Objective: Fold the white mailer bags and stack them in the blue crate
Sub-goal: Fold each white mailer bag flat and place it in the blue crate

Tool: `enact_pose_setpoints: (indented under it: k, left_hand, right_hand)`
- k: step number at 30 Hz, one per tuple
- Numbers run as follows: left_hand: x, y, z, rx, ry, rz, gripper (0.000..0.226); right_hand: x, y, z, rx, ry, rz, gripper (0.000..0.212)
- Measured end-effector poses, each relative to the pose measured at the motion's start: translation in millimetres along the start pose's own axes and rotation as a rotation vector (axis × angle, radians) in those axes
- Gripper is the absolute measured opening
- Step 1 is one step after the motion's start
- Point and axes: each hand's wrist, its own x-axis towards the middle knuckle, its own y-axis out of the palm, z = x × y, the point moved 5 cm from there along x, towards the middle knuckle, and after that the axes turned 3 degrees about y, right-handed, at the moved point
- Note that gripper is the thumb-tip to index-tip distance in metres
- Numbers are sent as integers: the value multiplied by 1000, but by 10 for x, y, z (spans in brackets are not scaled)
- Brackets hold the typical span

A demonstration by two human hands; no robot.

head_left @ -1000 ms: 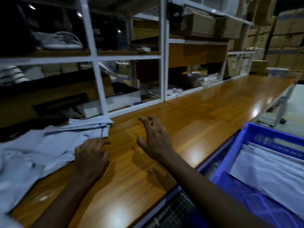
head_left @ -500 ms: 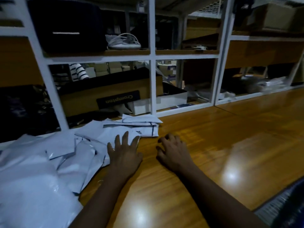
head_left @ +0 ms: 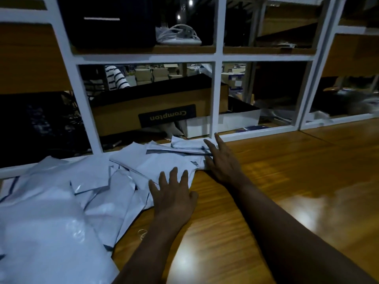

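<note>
A loose heap of white mailer bags point(head_left: 67, 201) covers the left of the wooden table point(head_left: 287, 181), reaching back to the shelf frame. My left hand point(head_left: 174, 193) lies flat with spread fingers on the heap's right edge. My right hand point(head_left: 221, 160) reaches further back, fingers straight, touching the right end of a few flatter bags point(head_left: 190, 147) near the white frame. The blue crate is out of view.
A white shelf frame point(head_left: 217, 95) stands along the table's back edge. Behind it sit a brown Crompton box point(head_left: 155, 111), a white box point(head_left: 225, 121) and a dark box on the upper shelf. A rubber band point(head_left: 142, 232) lies on the table by my left forearm.
The view has swung left, so the blue crate left the frame. Both hands moved forward onto the pile; my right hand uncurled and reached to the far bags.
</note>
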Motion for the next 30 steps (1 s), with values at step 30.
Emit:
enact_pose_setpoints:
  k: [30]
  left_hand:
    - [-5,-62,-18,-73,54,-190,77]
  right_hand:
    - [17,-226,-94,-32,180,-266,24]
